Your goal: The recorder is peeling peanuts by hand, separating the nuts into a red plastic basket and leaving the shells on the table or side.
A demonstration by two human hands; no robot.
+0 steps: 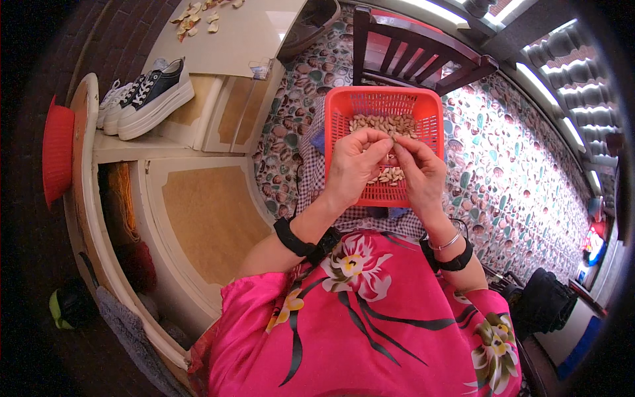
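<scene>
A red plastic basket with slotted walls rests before me, over a checkered cloth. Many brown seeds or nuts in their shells lie towards its far side, and a smaller group of paler pieces lies nearer to me. My left hand and my right hand meet above the basket, fingertips pinched together on one small piece, perhaps a seed. The fingers mostly hide it.
A wooden chair stands beyond the basket. At left is a cream cabinet with black-and-white sneakers on it and dried peel-like pieces on its far top. A red plastic basin is at the far left.
</scene>
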